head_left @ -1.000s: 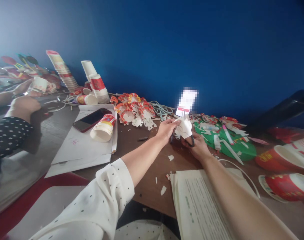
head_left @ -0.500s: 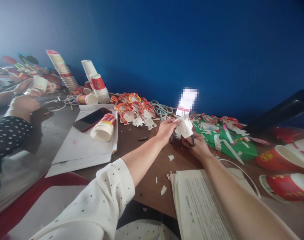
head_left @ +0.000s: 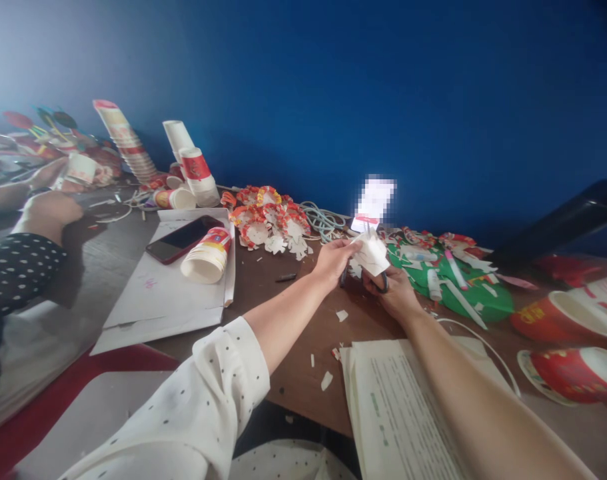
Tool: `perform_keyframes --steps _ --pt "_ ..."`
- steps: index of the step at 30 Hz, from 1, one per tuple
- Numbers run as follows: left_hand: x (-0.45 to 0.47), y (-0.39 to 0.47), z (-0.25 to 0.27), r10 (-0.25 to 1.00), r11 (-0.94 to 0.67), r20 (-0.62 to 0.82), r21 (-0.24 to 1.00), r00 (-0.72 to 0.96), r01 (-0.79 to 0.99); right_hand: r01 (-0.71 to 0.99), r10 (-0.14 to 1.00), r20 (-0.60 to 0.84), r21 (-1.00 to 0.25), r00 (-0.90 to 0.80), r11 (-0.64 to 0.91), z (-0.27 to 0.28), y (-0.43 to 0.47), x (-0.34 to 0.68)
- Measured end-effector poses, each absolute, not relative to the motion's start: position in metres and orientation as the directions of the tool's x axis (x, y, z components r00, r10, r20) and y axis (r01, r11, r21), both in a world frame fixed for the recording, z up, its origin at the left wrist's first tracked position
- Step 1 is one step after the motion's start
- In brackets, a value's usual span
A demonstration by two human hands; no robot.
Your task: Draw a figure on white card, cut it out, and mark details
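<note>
White paper (head_left: 373,255) held up over table (head_left: 369,321), nr its back edge: L hand (head_left: 334,261) pinching it, R hand (head_left: 399,293) gripping scissors (head_left: 386,283), tips showing above paper's top. Cutout pile (head_left: 270,215) along back edge, to left; green sheet (head_left: 496,307) w/ scraps, just right of R hand.

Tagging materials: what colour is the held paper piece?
The paper piece is white; the head view shows it best.

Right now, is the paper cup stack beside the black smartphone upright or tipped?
Tipped: the paper cup stack lies on its side by the smartphone, its open end showing.
</note>
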State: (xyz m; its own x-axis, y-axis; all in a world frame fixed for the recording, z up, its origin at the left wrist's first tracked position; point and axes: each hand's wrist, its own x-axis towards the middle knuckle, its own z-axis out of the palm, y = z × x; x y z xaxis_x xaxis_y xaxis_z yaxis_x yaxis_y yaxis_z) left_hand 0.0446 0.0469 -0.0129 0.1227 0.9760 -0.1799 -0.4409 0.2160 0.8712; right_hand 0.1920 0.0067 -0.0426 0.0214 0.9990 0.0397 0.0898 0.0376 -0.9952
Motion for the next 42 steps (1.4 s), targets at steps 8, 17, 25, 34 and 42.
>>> perform_keyframes --steps 8,17,25,34,42 --pt "0.044 0.046 -0.013 0.978 0.208 -0.173 0.878 0.119 -0.431 0.090 0.999 0.034 -0.995 0.037 0.030 -0.037 0.004 0.189" --pt "0.045 0.050 -0.018 0.976 0.215 -0.180 0.876 0.121 -0.433 0.125 0.997 0.051 -0.991 0.051 0.044 -0.041 0.006 0.190" --pt "0.046 0.051 -0.019 0.973 0.231 -0.197 0.851 0.120 -0.472 0.141 0.996 0.060 -0.989 0.061 0.051 -0.043 0.007 0.190" --pt "0.046 0.052 -0.020 0.971 0.241 -0.206 0.820 0.124 -0.519 0.190 0.994 0.099 -0.978 0.051 0.088 -0.036 0.003 0.187" --pt "0.045 0.051 -0.019 0.969 0.246 -0.218 0.814 0.115 -0.527 0.215 0.993 0.096 -0.973 0.067 0.079 -0.033 0.003 0.186"
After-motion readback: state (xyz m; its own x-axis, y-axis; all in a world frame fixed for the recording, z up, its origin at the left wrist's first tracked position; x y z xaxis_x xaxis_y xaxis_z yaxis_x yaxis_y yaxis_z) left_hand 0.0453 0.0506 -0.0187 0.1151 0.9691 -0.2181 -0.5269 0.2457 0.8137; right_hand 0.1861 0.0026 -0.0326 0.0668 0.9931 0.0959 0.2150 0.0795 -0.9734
